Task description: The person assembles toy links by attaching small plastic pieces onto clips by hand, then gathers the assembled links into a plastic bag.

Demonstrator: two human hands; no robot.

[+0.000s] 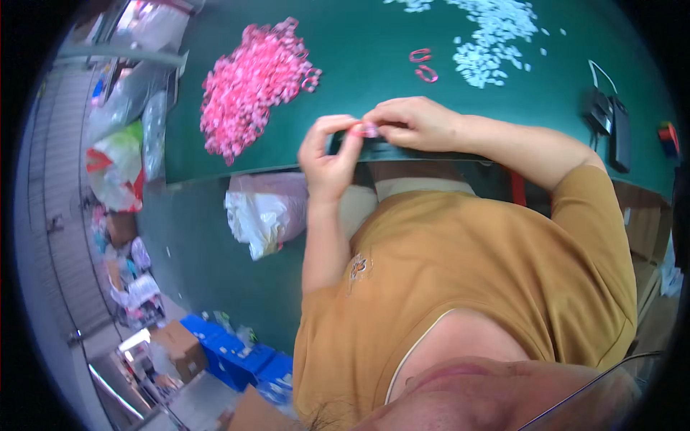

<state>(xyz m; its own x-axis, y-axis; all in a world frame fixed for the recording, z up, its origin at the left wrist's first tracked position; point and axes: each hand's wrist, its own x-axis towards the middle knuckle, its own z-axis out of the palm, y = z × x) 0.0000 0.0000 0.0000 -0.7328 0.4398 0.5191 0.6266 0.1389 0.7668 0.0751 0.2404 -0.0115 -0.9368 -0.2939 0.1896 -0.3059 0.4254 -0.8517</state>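
Observation:
Over the near edge of the green table, my left hand (pixel 327 154) and my right hand (pixel 413 122) meet fingertip to fingertip. Both pinch a small pink piece (pixel 369 129), mostly covered by the fingers. Its colour matches the heap of small pink loop-shaped pieces (pixel 251 86) on the table to the left. Beyond my right hand lie two separate pink loops (pixel 427 73), apart from the heap. Farther back on the right is a scattered pile of small flat white pieces (pixel 496 43).
The green table (pixel 359 50) ends just in front of my body. At its right lie a black device with a white cable (pixel 599 111) and a black slab (pixel 619 136). A whitish plastic bag (pixel 262 215) hangs below the edge. Blue boxes (pixel 230 359) stand lower left.

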